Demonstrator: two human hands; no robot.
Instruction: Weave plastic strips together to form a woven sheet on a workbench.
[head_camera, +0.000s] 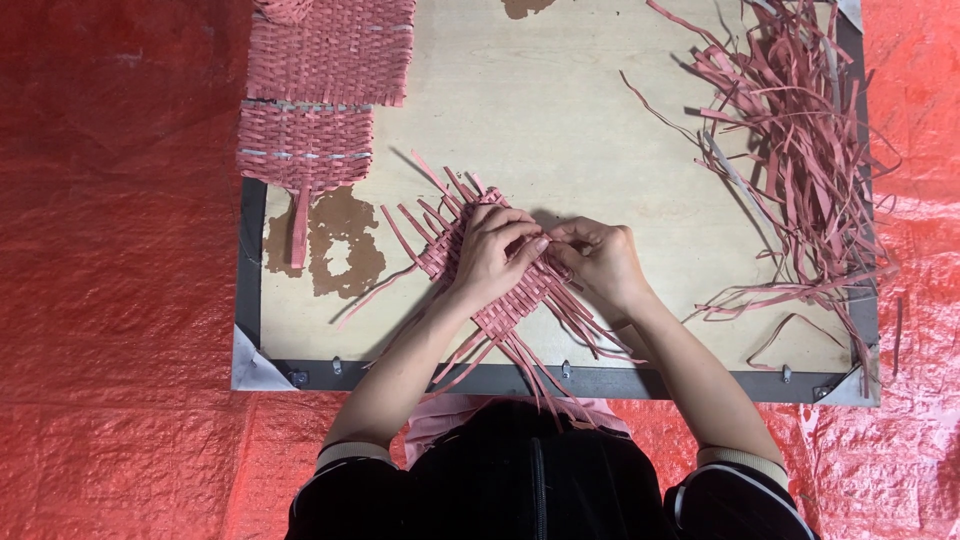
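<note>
At board centre, near edge: half-woven pink strip mat (490, 285) lay flat on the wooden board (560, 120), loose ends fanning out, some over the near frame. Left hand (488, 255) pressed down on the weave, fingers curled. Right hand (600, 258) pinched a strip at the mat's right edge, fingertips meeting the left's. Far left: finished woven panels (320, 90). Far right: pile of loose pink strips (800, 140). Red tarp (110, 300) all round.

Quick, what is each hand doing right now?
Left hand: pressed flat on the small pink woven mat, holding nothing.
Right hand: fingers pinched shut on a pink strip of it.
</note>
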